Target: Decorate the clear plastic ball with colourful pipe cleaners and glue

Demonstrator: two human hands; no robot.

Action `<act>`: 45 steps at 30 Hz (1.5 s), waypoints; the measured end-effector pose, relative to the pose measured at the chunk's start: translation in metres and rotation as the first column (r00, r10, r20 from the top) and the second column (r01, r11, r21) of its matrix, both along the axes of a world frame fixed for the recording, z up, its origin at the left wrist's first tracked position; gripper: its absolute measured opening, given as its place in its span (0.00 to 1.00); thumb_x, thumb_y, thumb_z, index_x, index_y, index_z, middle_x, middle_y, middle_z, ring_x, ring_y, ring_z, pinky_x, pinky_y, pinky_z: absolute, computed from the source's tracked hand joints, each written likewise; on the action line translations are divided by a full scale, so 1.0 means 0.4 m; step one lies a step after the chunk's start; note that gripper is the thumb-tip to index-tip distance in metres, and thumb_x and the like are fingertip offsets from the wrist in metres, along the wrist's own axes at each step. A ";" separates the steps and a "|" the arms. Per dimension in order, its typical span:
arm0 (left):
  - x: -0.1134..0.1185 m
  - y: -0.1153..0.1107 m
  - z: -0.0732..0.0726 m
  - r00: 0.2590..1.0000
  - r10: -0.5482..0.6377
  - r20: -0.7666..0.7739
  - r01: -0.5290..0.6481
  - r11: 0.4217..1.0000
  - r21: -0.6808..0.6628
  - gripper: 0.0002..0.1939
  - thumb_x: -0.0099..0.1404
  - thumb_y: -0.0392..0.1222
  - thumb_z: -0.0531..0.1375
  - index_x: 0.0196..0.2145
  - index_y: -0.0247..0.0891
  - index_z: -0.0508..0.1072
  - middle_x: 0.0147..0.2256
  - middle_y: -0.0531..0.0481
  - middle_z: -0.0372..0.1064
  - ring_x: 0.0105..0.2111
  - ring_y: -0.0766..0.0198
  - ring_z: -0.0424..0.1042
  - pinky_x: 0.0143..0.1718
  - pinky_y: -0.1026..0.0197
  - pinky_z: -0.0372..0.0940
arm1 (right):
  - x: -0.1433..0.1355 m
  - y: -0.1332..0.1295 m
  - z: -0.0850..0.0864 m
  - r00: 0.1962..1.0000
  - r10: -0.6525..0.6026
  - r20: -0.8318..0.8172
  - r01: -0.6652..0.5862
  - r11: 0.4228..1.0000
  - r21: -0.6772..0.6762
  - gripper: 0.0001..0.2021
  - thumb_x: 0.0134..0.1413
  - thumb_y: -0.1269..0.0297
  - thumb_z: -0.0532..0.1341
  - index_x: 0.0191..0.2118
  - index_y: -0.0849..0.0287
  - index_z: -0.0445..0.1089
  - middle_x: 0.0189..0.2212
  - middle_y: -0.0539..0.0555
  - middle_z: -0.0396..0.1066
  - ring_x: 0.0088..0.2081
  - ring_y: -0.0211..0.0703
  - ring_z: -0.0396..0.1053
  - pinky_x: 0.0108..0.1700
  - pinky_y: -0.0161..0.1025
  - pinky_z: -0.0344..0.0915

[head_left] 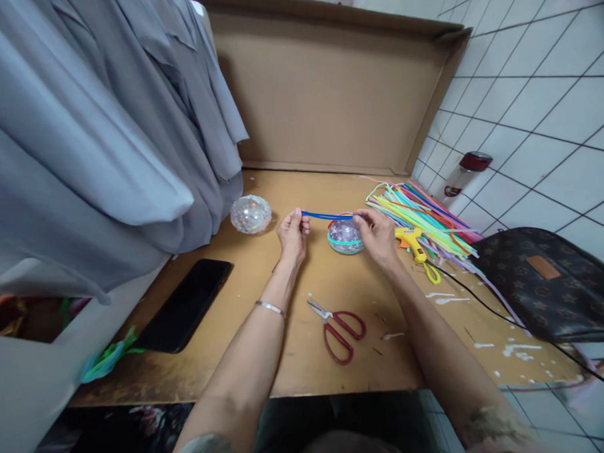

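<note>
Left fingers [296, 220] and right fingers [366, 225] pinch opposite ends of the blue strips [327, 216]. They look light and bendy, best gripped at both tips.

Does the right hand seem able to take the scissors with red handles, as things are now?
Probably yes: the scissors lie on the table with nothing over them, but the right hand would likely have to release the blue strips first.

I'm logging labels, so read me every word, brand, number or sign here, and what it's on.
No text can be read.
Yellow glue gun: marking too small.
Bottle: label too blurred.
Dark bag: patterned, letters unclear; its tan patch is illegible.
</note>
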State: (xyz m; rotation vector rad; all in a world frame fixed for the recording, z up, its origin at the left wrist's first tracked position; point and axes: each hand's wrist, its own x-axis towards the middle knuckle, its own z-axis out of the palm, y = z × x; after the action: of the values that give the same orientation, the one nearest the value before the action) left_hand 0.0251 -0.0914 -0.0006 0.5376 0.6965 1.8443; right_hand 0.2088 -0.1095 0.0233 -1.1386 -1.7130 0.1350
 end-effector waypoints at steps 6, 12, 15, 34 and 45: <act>-0.007 0.004 -0.009 0.995 0.004 0.096 0.001 0.999 -0.044 0.13 0.58 0.42 0.69 0.27 0.35 0.69 0.18 0.58 0.66 0.16 0.77 0.61 0.18 0.73 0.53 | 0.012 0.015 0.003 0.953 0.044 -0.299 -0.093 0.984 -0.151 0.19 0.55 0.49 0.58 0.38 0.60 0.75 0.33 0.56 0.77 0.34 0.45 0.71 0.39 0.43 0.67; -0.001 0.001 -0.011 0.998 -0.041 0.057 0.044 0.998 -0.055 0.13 0.58 0.44 0.69 0.28 0.35 0.69 0.18 0.58 0.66 0.16 0.77 0.61 0.18 0.72 0.53 | -0.005 -0.016 0.022 0.981 0.079 -0.176 -0.099 0.989 -0.111 0.24 0.60 0.42 0.53 0.25 0.57 0.66 0.20 0.48 0.62 0.25 0.38 0.59 0.30 0.36 0.54; 0.006 -0.003 -0.008 0.998 -0.059 0.035 0.060 0.997 -0.055 0.12 0.60 0.44 0.68 0.28 0.35 0.70 0.18 0.58 0.65 0.16 0.77 0.61 0.18 0.72 0.53 | -0.008 -0.020 0.024 0.982 0.083 -0.171 -0.100 0.990 -0.096 0.25 0.61 0.42 0.53 0.22 0.56 0.60 0.17 0.45 0.55 0.23 0.36 0.54 0.28 0.36 0.49; 0.039 -0.005 -0.034 0.935 0.043 -0.352 -0.061 0.997 -0.040 0.20 0.63 0.39 0.61 0.16 0.36 0.63 0.16 0.58 0.58 0.16 0.75 0.49 0.20 0.67 0.44 | -0.035 -0.016 0.032 0.752 0.099 -0.651 -0.196 0.977 -0.079 0.17 0.52 0.49 0.61 0.23 0.56 0.63 0.18 0.44 0.60 0.21 0.32 0.54 0.23 0.32 0.51; 0.033 -0.026 0.024 0.944 -0.307 0.120 0.312 0.949 -0.032 0.17 0.64 0.43 0.65 0.23 0.36 0.64 0.18 0.60 0.53 0.15 0.78 0.49 0.15 0.72 0.47 | -0.038 -0.005 0.023 0.723 0.064 -0.687 -0.153 0.986 -0.069 0.15 0.50 0.50 0.60 0.23 0.55 0.61 0.19 0.44 0.62 0.20 0.31 0.55 0.23 0.32 0.53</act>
State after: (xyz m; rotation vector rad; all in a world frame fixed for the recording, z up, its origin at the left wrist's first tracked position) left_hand 0.0384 -0.1019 0.0092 0.4753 0.5462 1.5454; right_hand 0.1935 -0.1116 0.0324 -0.9053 -1.1015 0.6647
